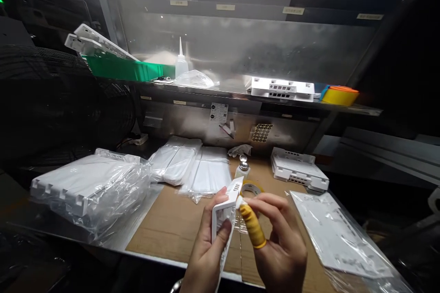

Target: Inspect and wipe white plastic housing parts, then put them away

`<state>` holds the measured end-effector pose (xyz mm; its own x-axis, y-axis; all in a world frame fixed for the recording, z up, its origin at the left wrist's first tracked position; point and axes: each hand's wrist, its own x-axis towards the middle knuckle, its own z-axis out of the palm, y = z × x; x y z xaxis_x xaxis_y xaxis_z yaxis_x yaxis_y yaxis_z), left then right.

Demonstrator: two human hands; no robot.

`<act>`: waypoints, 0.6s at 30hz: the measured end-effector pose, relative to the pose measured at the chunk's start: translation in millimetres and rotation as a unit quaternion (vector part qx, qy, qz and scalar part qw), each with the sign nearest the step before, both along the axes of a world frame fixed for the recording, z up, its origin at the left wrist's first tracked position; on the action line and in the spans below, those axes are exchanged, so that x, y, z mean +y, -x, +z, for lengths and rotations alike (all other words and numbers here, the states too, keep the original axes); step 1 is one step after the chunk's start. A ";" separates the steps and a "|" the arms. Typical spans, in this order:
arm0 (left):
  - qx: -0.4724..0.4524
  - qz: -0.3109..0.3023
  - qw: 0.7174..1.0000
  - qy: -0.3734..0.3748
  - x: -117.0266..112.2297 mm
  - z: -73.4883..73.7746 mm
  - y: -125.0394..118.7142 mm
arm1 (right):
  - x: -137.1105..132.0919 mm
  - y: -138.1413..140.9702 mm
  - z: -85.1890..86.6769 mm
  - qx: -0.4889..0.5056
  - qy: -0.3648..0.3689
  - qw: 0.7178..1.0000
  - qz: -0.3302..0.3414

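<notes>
My left hand [211,233] is closed around a white plastic housing [235,188] with small slots, tilted up on edge over the cardboard. My right hand [283,238] pinches a small white wad [239,202], perhaps cloth or tissue, against the housing's right edge. A yellow cover [252,226] wraps the right thumb. Just behind the hands lie a roll of yellow tape [252,187] and a clear bottle with a metal top [242,168].
Bagged white housings [89,178] stand at left, beside flat plastic-wrapped stacks [177,160]. Another white housing [299,169] and a bagged panel [337,233] lie at right. The shelf above holds a green bin [123,69], a nozzle bottle [181,65] and white parts [282,88].
</notes>
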<state>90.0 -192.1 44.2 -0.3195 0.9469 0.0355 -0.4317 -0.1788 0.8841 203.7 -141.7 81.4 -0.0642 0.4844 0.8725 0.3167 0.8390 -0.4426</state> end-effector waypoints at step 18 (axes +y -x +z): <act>-0.306 -0.088 0.946 0.060 -32.0 -5.0 84.4 | 166.6 -41.4 -132.9 -0.220 0.300 0.899 -0.232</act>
